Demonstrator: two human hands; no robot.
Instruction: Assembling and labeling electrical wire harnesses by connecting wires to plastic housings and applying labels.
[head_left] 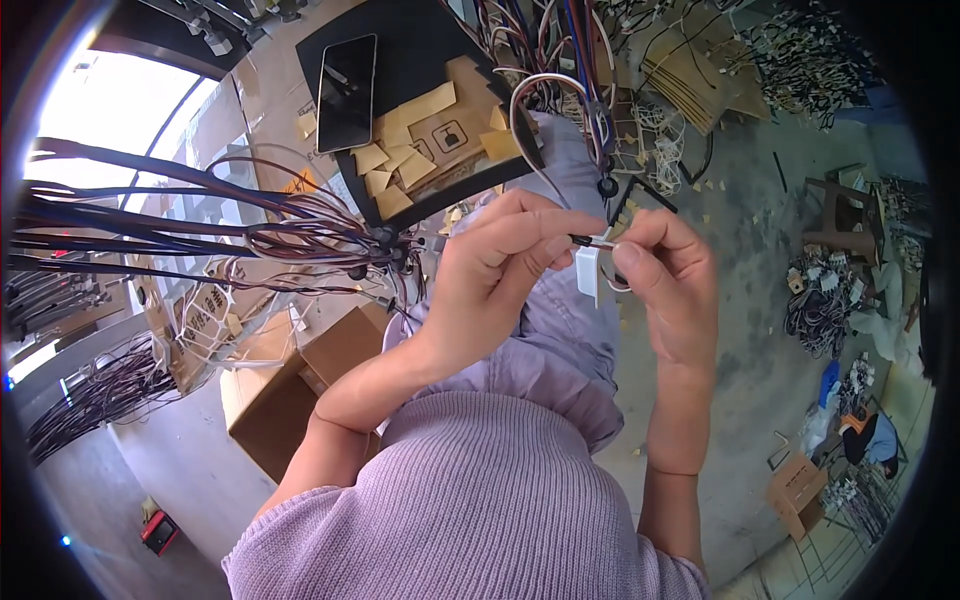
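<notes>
Above my lap, both hands meet with the fingertips almost touching. My left hand (pixel 505 255) is closed in a pinch on a thin black wire end (pixel 580 240), its index finger stretched out over it. Thumb and forefinger of my right hand (pixel 668 275) pinch a thin pale wire (pixel 603 243) that lines up with the black one. Just under the fingertips hangs a small white rectangular plastic piece (pixel 588 272); how it is attached is hidden. Part of a loose wire loop shows beside my right thumb.
A dark board (pixel 400 110) holds cut brown paper pieces (pixel 420 115) and a phone (pixel 347 92). Wire bundles (pixel 290 230) stretch in from the left, and another (pixel 590 100) hangs ahead. An open cardboard box (pixel 290 390) stands at left. Cable heaps (pixel 825 290) lie on the right.
</notes>
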